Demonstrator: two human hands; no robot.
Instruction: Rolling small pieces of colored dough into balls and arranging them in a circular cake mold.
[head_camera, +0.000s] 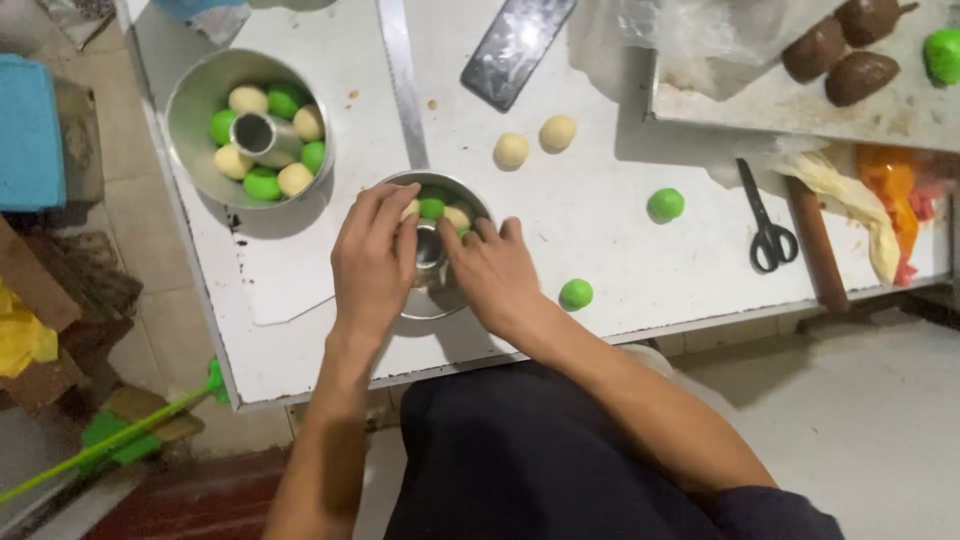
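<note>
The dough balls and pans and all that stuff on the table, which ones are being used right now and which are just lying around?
In use:
- left hand and right hand, both in the small ring pan
- green and cream dough balls in that pan

Lying about:
- filled ring pan
- two cream balls
- two loose green balls
- scissors
- phone
- rolling pin
- brown dough pieces

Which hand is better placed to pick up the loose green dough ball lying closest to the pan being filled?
Probably the right hand. The small green dough ball lies on the white table just beside that wrist, on its outer side. The left hand rests across the round metal tube pan, and would have to cross over.
</note>
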